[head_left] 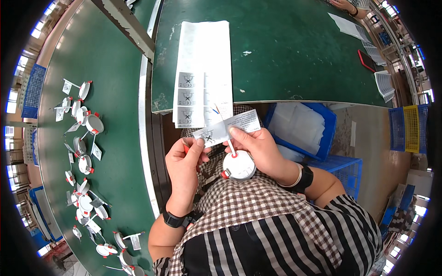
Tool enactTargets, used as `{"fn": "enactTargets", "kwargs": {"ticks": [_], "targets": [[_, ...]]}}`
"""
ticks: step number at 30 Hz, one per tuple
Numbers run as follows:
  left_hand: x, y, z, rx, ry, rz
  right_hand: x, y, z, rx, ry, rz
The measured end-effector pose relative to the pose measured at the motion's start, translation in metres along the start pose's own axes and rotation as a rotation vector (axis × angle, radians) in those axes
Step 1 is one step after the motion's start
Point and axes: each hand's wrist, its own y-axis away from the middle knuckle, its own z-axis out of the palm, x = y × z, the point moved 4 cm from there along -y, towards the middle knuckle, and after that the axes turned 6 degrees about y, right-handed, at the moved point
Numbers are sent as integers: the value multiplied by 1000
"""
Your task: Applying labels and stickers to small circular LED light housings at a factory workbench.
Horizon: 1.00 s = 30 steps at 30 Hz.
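Observation:
A silver-grey printed label (216, 135) is stretched between my hands, across the white cable of a round white downlight (242, 165). My left hand (181, 162) pinches the label's left end, and a small red item I cannot make out shows by its fingers. With thumb and fingers, my right hand (262, 149) grips the label near the cable. The downlight hangs below the label over my lap, with red parts at its cable entry and side clip. Bare blue and brown wire ends stick up above the label. Sheets of labels (205, 55) lie just beyond, overhanging the table edge.
On the green surface at left, several labelled downlights (85, 202) lie scattered. A metal post (126, 27) rises beside the green table (276, 60). A blue bin (329, 133) with white sheets stands below right. A phone (366, 60) and another person's hand (343, 4) are far right.

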Motion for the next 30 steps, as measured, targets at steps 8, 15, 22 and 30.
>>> {"fn": "enactTargets", "kwargs": {"ticks": [8,15,22,30], "targets": [[15,9,5,4,-79,78,-2,-1,4,104,-43,-3],[23,13,-16,147,-177,311,-9,2,9,113,11,-73],[9,0,-12,-57,92,54,-13,2,14,34,49,-91],[12,0,-2,19,-28,157,-16,-1,9,1,23,-206]]}}
